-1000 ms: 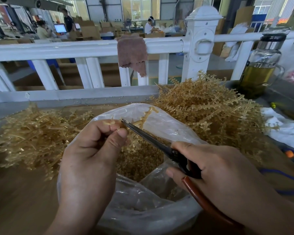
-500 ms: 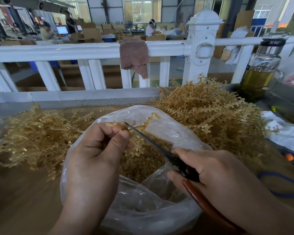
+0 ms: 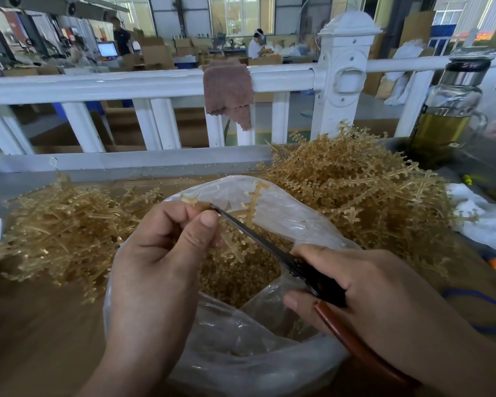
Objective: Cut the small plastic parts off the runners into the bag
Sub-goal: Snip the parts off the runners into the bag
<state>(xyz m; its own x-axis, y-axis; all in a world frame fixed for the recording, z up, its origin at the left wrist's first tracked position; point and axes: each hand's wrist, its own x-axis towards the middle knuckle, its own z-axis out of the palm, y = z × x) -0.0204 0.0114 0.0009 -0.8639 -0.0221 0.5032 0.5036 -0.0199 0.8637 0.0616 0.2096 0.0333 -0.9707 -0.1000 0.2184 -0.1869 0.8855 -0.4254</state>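
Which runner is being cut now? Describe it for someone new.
Find the clear bag between the left heap and right heap. Over its mouth the left hand pinches one runner at the scissors tip. Only this one is lifted, not piled.

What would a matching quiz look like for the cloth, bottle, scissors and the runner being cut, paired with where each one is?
Things: 1 cloth; 2 bottle; 3 scissors; 4 runner.
Places: A gripped in the right hand; B draped over the white railing; C pinched by the left hand above the bag; D standing at the far right.
Pairs: 1-B; 2-D; 3-A; 4-C.
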